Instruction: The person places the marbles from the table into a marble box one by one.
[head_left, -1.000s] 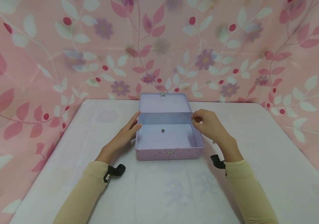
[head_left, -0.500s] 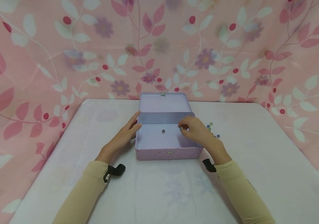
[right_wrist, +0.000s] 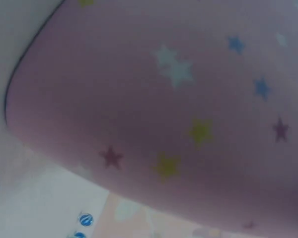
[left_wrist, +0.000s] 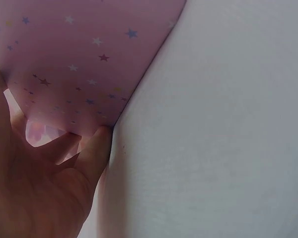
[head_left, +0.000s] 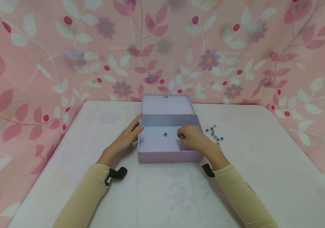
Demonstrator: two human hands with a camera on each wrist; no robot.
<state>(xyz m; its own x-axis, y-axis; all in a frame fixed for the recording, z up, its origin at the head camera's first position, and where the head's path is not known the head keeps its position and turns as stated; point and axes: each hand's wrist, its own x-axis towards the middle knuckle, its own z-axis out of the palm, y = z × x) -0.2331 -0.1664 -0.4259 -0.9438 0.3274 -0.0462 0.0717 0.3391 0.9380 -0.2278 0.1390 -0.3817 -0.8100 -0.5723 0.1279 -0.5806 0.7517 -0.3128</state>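
Note:
A lilac tin box (head_left: 168, 157) with a star print stands with its lid (head_left: 167, 105) folded back. My left hand (head_left: 124, 139) rests against its left wall, fingers and thumb extended; the left wrist view shows the fingertips touching the starred side (left_wrist: 89, 69). Inside the box, low over the right part of the floor, my right hand (head_left: 193, 137) has curled fingers and pinches a small glass marble (head_left: 182, 136). One round marble (head_left: 165, 134) lies on the box floor near the middle. The right wrist view holds the starred wall (right_wrist: 154, 114) but no fingers.
Several blue and green marbles (head_left: 212, 130) lie loose on the white tablecloth (head_left: 253, 152) just right of the box. A blue marble (right_wrist: 86, 219) shows past the box edge in the right wrist view. A pink floral curtain (head_left: 162, 47) hangs behind the table.
My right hand has moved left and down from the box's right rim into its interior, with a marble at its fingertips. This uncovers marbles on the right. My left hand stays put.

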